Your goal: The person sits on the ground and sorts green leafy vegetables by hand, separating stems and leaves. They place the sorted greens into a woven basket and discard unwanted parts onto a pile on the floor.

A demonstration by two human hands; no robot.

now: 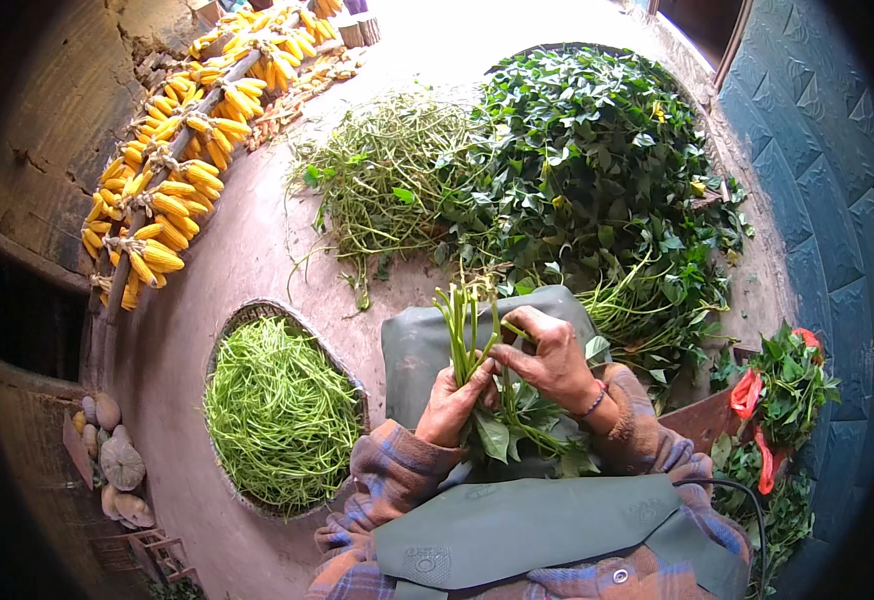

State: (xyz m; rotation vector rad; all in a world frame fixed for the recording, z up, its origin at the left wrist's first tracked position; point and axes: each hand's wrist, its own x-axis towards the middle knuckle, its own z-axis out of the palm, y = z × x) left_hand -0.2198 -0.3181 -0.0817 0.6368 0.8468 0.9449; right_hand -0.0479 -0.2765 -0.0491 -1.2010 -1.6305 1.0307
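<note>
My left hand point(448, 409) grips a small bunch of green leaf stalks point(465, 330), their cut ends pointing away from me. Between the thumb and fingers of my right hand point(553, 360), a green stem is pinched just right of that bunch. Leafy vine ends point(534, 424) hang below both hands over my lap. A dark grey-green waterproof apron point(414, 367) covers my knees beneath the stalks. Left of my knees stands a round woven basket point(366, 397), heaped with thin green stalks point(279, 412).
Ahead lies a tangle of mostly bare vines point(399, 180), beside a large heap of leafy vines point(594, 150). Corn cobs point(174, 202) hang from a pole at left. Pumpkins point(122, 461) sit along the left wall. Tied leafy bundles point(789, 390) stand near the blue door point(827, 187).
</note>
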